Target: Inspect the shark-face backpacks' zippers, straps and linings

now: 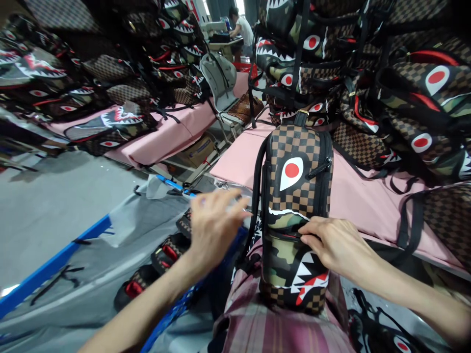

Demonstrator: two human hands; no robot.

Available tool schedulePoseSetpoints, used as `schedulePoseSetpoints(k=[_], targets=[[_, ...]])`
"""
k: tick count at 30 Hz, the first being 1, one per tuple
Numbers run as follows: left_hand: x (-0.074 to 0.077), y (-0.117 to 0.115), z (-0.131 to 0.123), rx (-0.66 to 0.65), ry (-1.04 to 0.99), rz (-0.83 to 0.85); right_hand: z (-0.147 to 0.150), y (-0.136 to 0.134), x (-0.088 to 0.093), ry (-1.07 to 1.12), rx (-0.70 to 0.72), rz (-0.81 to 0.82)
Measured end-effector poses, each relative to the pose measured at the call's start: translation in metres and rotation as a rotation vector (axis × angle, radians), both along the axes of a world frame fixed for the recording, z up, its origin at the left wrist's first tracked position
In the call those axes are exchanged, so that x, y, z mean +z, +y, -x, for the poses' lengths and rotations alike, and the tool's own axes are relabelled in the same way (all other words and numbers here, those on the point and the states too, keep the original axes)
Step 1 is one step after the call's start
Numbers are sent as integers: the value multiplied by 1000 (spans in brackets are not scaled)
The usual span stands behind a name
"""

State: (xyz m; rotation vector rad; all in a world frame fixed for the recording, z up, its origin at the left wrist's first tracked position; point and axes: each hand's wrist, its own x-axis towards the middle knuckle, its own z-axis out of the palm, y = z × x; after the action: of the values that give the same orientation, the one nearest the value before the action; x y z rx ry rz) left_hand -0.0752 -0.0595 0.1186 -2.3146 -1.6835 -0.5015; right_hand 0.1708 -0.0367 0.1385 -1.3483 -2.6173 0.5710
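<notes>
A backpack [294,191] with brown-and-black checks, camouflage patches, a red-and-white eye and shark teeth stands upright on my lap, leaning on the pink table edge. My right hand [327,240] pinches the edge of its side pocket [285,236], where a thin red line shows in the opening; whether a zipper pull is between the fingertips I cannot tell. My left hand [217,220] is raised to the left of the backpack, apart from it. Motion blurs it, but its fingers look spread with nothing in them. A black shoulder strap [256,196] hangs at the backpack's left side.
Similar backpacks [423,98] are piled on the pink table [235,162] ahead and right, with more stacked at the left. A blue-framed bin lined with grey sheeting [91,274] holds several bags [169,252]. A grey chair [219,81] and a person [243,32] are farther back.
</notes>
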Motion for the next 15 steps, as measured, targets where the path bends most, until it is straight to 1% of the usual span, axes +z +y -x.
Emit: schedulePoseSetpoints(k=[2, 3, 4, 6, 7, 9, 10, 12, 13, 15], targets=[[-6, -6, -26, -244, -59, 41, 1, -2, 2, -26, -5, -28], [-10, -7, -38, -318, -90, 77, -1, -3, 4, -37, -8, -44], [-14, -7, -47, -336, -116, 111, -5, -5, 6, -34, -12, -66], [-19, -2, -58, -278, -149, 164, -18, -6, 10, 38, -21, -100], [-19, 1, -59, -252, -159, 186, -27, -6, 11, 114, -40, -103], [-15, 10, -60, -219, -164, 239, -48, -4, 6, 343, -159, -86], [-12, 13, -59, -210, -169, 266, -58, -2, 0, 483, -256, -72], [-10, 18, -59, -181, -194, 297, -71, 2, -20, 753, -489, -55], [-11, 19, -60, -151, -208, 294, -73, 4, -33, 859, -590, -45], [-18, 22, -64, -78, -225, 243, -65, 6, -59, 972, -715, 29]])
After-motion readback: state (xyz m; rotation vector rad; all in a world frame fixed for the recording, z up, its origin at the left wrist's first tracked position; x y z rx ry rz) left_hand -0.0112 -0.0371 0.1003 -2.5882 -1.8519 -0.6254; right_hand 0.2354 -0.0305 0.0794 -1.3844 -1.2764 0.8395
